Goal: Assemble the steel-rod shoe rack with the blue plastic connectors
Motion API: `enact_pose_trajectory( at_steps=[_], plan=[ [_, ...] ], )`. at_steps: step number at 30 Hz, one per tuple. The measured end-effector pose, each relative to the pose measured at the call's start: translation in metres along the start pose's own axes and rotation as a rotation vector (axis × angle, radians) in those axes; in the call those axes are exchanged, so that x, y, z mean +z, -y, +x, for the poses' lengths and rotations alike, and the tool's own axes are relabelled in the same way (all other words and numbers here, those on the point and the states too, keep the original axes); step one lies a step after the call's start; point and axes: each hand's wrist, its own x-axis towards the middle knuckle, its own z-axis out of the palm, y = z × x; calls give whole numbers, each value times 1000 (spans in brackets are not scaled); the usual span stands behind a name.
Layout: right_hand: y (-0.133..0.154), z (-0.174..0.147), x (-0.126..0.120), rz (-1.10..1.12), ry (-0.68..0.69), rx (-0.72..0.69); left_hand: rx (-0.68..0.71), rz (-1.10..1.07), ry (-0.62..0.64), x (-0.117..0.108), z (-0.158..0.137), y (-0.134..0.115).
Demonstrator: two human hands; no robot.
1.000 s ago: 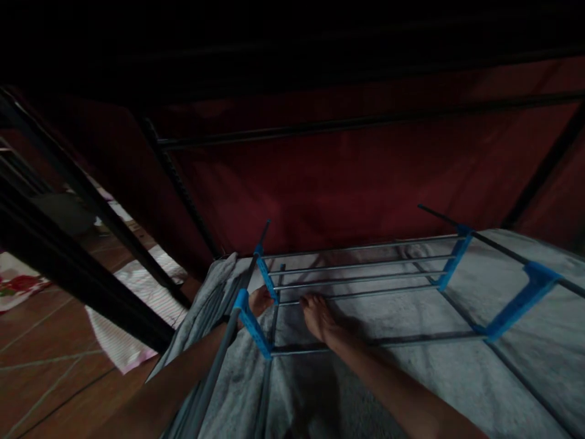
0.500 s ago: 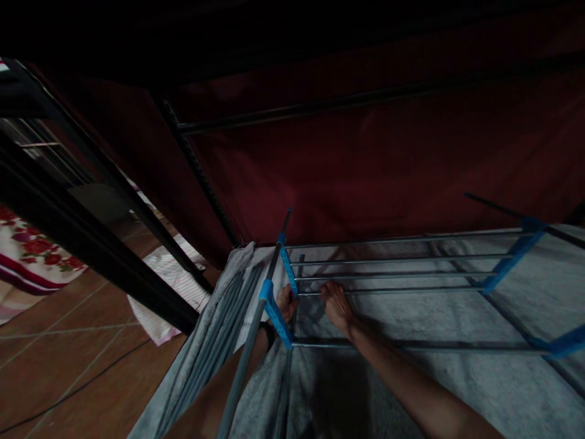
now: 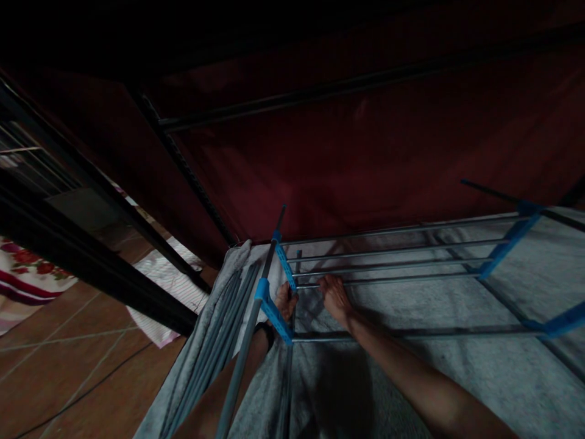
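Observation:
A partly built rack of grey metal tubes and blue plastic brackets rests on a grey cloth. My right hand (image 3: pixel 333 296) is closed around the near end of a thin metal tube (image 3: pixel 402 280), close to the left side of the rack. My left hand (image 3: pixel 286 300) is curled at the lower end of the blue bracket (image 3: pixel 284 263), where that tube meets it; its fingers are partly hidden. Below it, a second blue bracket (image 3: pixel 277 317) joins a long upright tube (image 3: pixel 247 341) to a crossing tube (image 3: pixel 434 333). Blue brackets (image 3: pixel 512 241) also hold the tubes' far ends.
Several loose grey tubes (image 3: pixel 223 329) lie on the grey cloth (image 3: pixel 457 384) at the left. Dark metal posts (image 3: pixel 105 268) and a dark red sheet (image 3: pixel 365 164) stand around. A striped cloth (image 3: pixel 159 286) and a cable (image 3: pixel 91 390) lie on the tiled floor.
The camera view has shifted a little, and the rack's right side appears higher. Both hands stay at the same joint, with the right fingers slightly moved on the tube.

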Motion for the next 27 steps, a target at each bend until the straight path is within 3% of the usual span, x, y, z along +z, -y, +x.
enact_pose_trajectory(
  at_steps=[4, 15, 23, 27],
  plan=[
    [0, 0, -1, -5, -18, -3, 187, 96, -38, 0, 2, 6],
    [-1, 0, 2, -9, -26, -9, 274, 118, -67, 5, -8, 6],
    [-3, 0, 1, 41, -26, -6, 170, 211, -45, 10, -3, 15],
    [-4, 1, 3, 56, -36, 2, 191, 243, -31, 10, -6, 15]
  ],
)
